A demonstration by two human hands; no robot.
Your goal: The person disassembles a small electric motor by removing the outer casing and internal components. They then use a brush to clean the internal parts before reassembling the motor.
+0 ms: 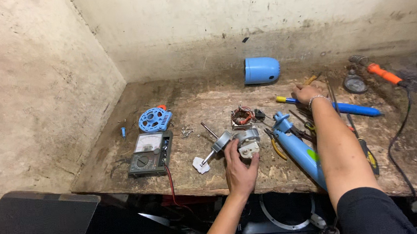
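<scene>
My left hand (239,171) grips a small grey motor assembly (243,142) with a shaft sticking out to the left, resting on the worn wooden bench (193,174). My right hand (306,94) reaches far across the bench and rests on a blue-handled screwdriver (350,108) with a yellow end. A copper-wound stator (242,116) lies just behind the motor. A blue fan neck piece (296,147) lies under my right forearm.
A multimeter (151,153) with a red lead sits at the left, a round blue grille cover (155,119) behind it. A blue motor cap (261,70) lies by the back wall. Pliers, screwdrivers, loose screws (187,131) and an orange soldering iron (380,73) lie at the right.
</scene>
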